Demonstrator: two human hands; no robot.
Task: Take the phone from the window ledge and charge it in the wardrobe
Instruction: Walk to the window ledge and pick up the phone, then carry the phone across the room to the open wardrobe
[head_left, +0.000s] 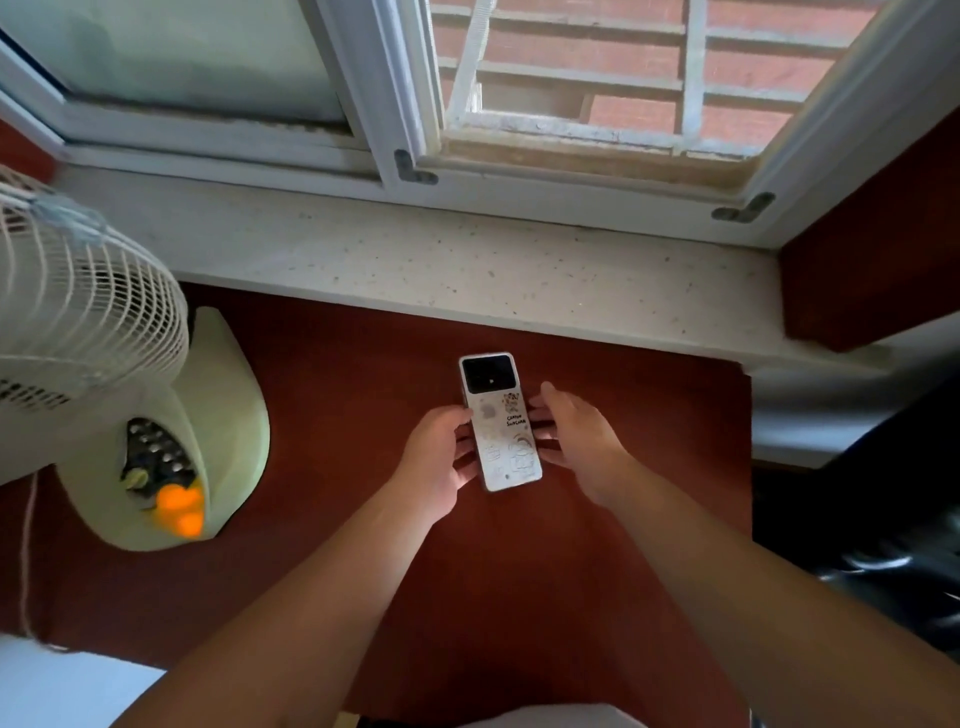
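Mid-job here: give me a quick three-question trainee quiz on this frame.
1. True or false: the phone lies on the window ledge.
2. Which faces the camera: A) screen, B) decorated back?
3. What stands at the left?

Key: 1. False; it is off the ledge, between the left hand and right hand. 2. B. 3. A white fan.

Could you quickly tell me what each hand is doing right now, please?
Left hand: closed on the phone, fingers on its left edge.
Right hand: fingers at the phone's right edge; firm grip cannot be told.
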